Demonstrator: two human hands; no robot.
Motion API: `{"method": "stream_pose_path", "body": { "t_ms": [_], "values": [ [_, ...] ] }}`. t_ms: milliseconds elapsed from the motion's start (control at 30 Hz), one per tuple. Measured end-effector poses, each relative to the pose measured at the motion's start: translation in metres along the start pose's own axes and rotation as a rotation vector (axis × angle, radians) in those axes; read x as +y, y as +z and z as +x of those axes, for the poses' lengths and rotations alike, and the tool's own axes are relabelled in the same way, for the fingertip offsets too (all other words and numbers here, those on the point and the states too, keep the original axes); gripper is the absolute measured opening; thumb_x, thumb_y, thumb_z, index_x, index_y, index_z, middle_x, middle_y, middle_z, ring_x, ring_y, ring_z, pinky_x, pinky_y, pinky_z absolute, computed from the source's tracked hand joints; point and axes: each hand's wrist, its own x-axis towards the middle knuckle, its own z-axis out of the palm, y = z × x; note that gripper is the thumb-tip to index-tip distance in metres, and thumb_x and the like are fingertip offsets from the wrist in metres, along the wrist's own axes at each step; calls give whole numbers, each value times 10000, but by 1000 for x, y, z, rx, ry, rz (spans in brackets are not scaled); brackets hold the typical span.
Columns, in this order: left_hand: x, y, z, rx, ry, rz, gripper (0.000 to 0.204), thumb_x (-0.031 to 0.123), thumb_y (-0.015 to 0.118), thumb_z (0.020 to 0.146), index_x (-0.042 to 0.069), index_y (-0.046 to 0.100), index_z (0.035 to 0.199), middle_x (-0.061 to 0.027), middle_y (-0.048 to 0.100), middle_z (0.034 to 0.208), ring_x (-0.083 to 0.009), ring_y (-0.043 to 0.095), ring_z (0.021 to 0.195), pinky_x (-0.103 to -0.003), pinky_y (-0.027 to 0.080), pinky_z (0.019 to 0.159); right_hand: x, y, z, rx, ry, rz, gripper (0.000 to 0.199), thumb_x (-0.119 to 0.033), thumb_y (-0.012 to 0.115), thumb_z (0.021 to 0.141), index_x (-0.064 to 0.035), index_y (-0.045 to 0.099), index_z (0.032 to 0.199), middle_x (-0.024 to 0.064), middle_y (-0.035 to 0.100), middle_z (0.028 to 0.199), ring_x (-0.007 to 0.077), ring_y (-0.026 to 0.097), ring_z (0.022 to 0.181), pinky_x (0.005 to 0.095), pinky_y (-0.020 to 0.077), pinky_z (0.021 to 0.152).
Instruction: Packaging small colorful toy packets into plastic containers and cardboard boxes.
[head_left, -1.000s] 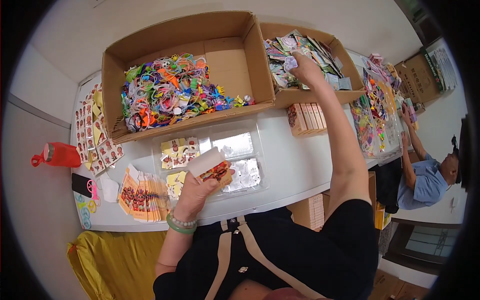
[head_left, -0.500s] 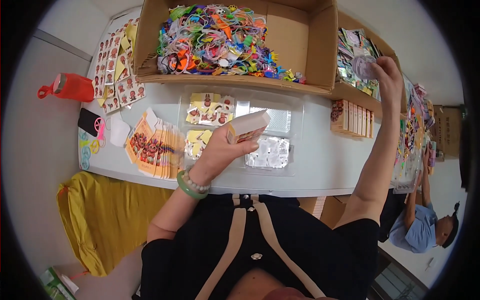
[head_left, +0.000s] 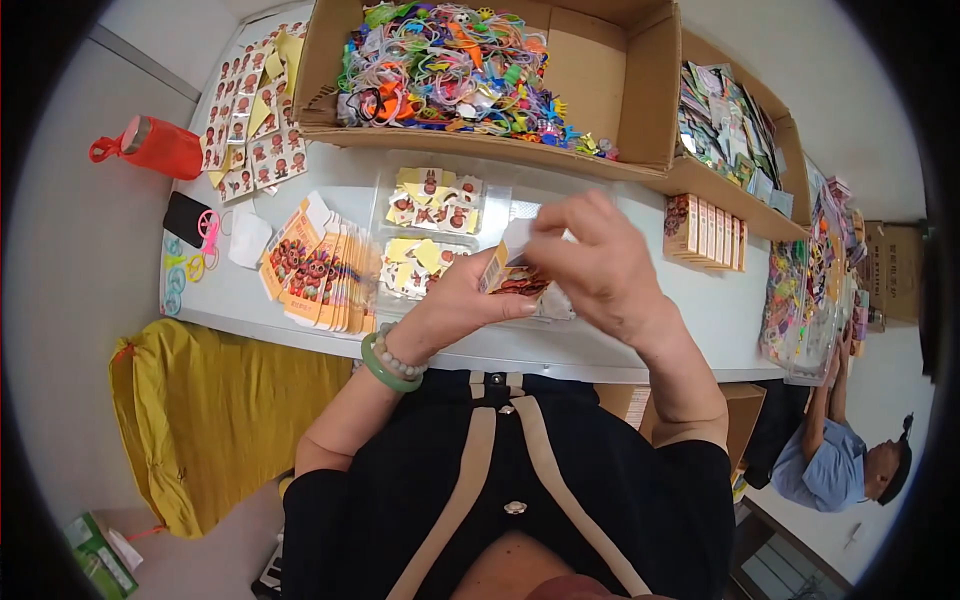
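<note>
holding a small orange printed packet (head_left: pixel 508 278) just above the near edge of the desk (head_left: pixel 700 320), the left hand (head_left: pixel 462 300) grips it from below while the right hand (head_left: pixel 595 262) pinches its top edge from above. just beyond the packet lies a clear tray (head_left: pixel 435 235) of sticker sheets, and to the tray's left a fanned stack of orange cards (head_left: pixel 318 275). farther back from the tray stands a cardboard box (head_left: pixel 600 75) heaped with colourful bands. right of that box, a second box holds packets.
</note>
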Motion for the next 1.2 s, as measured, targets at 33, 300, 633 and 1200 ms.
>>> {"method": "stream_pose_path", "body": {
  "t_ms": [33,300,633,1200],
  "values": [
    [0,0,-1,3,-5,47,489,117,709,787,-4,501,1213,-64,591,1123,-122,574,972,-266,473,849,-5,7,0,4,13,28,246,59,635,668,-40,621,894,93,602,882,271,578,788,351,473,716],
    [-8,-15,-8,140,94,-99,420,87,688,800,6,527,1179,-59,618,1064,-126,588,958,-268,478,848,86,-9,25,183,363,-152,180,3,557,778,-18,628,942,139,628,937,276,608,862,348,485,740],
    [-7,-17,-10,198,77,-111,388,84,681,816,-12,539,1164,-50,616,1068,-101,577,929,-237,472,819,174,11,80,-818,894,-203,372,-42,518,730,-98,620,1084,162,656,890,260,633,799,388,490,685],
    [-12,-24,-12,202,129,-171,448,81,687,793,2,515,1199,-81,621,1093,-155,600,982,-287,478,873,203,5,73,-825,681,-246,181,-58,575,738,-44,646,903,118,652,759,215,608,683,315,481,622]
  ]
}}
